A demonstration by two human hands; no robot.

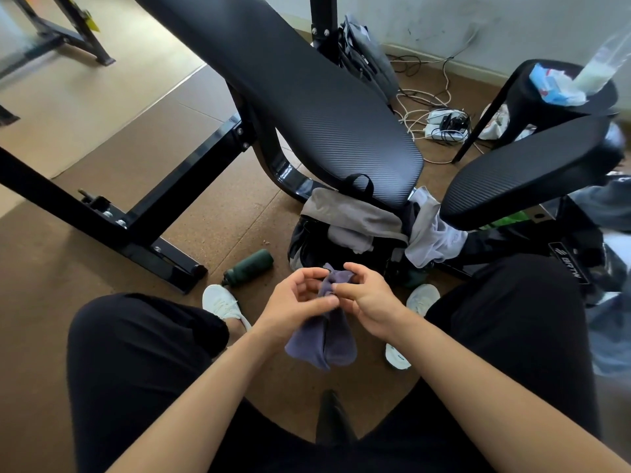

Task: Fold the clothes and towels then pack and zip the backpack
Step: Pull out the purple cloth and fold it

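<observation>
The left hand (297,302) and right hand (368,298) each pinched the top of a purple cloth (324,343) hanging between the knees, its folding seemingly just begun. Farther off, the backpack (307,244) sat open on the floor with 2 grey garments (351,213) draped unfolded over it; packing and zipping remained.

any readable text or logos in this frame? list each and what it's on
"BRTW" (rotated, letters uncertain): white print on the black frame plate at the right edge.
Yellow sticker on the far rack: too blurred to read.
Blue and white packets on the stool: print too small to read.
Purple socks, backpack, green bottle: no text visible.
</observation>
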